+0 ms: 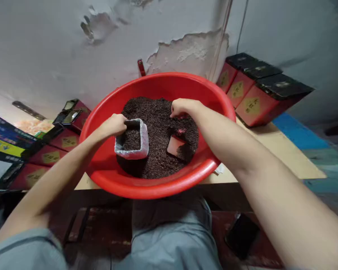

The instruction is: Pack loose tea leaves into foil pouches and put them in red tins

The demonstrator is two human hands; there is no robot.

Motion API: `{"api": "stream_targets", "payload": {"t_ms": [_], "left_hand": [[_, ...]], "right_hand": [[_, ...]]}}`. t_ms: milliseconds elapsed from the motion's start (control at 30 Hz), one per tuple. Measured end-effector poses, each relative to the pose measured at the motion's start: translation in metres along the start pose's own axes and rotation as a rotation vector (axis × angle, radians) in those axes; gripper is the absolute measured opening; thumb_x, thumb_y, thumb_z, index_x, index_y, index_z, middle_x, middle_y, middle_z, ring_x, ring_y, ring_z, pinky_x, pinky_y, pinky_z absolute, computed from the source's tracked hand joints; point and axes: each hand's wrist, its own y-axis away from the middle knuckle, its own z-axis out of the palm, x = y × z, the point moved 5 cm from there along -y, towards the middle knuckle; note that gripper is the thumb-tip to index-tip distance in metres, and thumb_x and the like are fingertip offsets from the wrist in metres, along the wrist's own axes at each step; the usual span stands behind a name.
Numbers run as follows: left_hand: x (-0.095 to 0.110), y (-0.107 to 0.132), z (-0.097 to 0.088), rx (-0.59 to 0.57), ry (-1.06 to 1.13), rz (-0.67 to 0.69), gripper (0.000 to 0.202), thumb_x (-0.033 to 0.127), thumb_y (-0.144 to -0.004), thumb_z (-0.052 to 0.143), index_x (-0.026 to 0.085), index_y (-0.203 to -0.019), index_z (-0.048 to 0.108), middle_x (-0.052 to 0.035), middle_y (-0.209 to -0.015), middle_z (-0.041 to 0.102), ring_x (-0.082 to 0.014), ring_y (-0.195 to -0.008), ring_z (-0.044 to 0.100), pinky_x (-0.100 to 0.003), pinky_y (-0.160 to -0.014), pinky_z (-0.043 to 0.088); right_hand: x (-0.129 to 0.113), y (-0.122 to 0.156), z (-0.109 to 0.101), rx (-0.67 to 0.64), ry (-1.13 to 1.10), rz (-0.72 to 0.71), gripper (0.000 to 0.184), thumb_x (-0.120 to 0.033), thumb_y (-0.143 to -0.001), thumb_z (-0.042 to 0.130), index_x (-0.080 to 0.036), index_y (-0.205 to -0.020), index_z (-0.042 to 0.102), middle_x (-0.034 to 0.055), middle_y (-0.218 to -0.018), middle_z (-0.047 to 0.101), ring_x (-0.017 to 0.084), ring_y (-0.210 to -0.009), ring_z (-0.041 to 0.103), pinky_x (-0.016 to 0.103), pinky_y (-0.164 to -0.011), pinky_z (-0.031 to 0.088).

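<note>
A large red basin (107, 176) sits at the table's near edge and holds a heap of dark loose tea leaves (157, 123). My left hand (114, 125) grips the rim of a small square tin lined with a clear bag (132, 144), partly filled with the leaves and standing in the heap. My right hand (181, 108) is closed in a pinch on the leaves at the top of the heap. A small red scoop (176, 144) lies half buried in the leaves to the right of the tin.
Red tins with black lids (256, 93) stand at the back right against the peeling wall. More red tins (59, 142) and coloured boxes (2, 144) crowd the left. The wooden table (284, 153) runs to the right. My knees and a dark phone-like object (242, 234) are below.
</note>
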Motion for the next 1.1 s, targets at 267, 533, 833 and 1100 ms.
{"api": "stream_targets", "payload": {"t_ms": [267, 533, 833, 1100], "left_hand": [[-0.002, -0.007, 0.004, 0.043, 0.078, -0.054, 0.042, 0.009, -0.075, 0.052, 0.012, -0.108, 0.079, -0.0143, -0.098, 0.079, -0.0251, -0.088, 0.074, -0.023, -0.064, 0.050], [0.004, 0.029, -0.030, 0.298, -0.087, 0.148, 0.041, 0.027, -0.088, 0.061, 0.015, -0.126, 0.068, -0.0137, -0.113, 0.073, -0.0278, -0.106, 0.069, -0.036, -0.093, 0.052], [0.049, 0.008, 0.015, -0.377, -0.046, 0.459, 0.014, 0.015, -0.076, 0.064, 0.018, -0.086, 0.074, -0.0007, -0.075, 0.074, -0.0137, -0.067, 0.065, -0.019, -0.060, 0.046], [0.042, -0.007, 0.027, -0.564, 0.144, 0.329, 0.012, 0.016, -0.072, 0.073, 0.019, -0.083, 0.073, -0.0006, -0.071, 0.073, -0.0151, -0.065, 0.070, -0.019, -0.063, 0.054]], "right_hand": [[0.001, -0.004, 0.008, -0.063, -0.060, 0.078, 0.029, -0.037, -0.094, 0.071, -0.015, -0.113, 0.075, 0.0095, -0.099, 0.077, 0.025, -0.089, 0.075, 0.036, -0.077, 0.061], [0.014, -0.014, 0.003, -0.058, 0.007, 0.032, 0.032, -0.039, -0.096, 0.068, -0.017, -0.118, 0.074, 0.0075, -0.097, 0.076, 0.025, -0.094, 0.074, 0.036, -0.079, 0.060], [0.020, -0.021, 0.004, -0.075, -0.016, 0.061, 0.037, -0.042, -0.094, 0.070, -0.019, -0.122, 0.073, 0.0085, -0.104, 0.076, 0.029, -0.099, 0.074, 0.039, -0.085, 0.059], [0.014, -0.036, 0.023, -0.203, -0.049, 0.003, 0.035, -0.040, -0.088, 0.077, -0.021, -0.117, 0.074, 0.0061, -0.104, 0.075, 0.031, -0.104, 0.072, 0.040, -0.085, 0.058]]}}
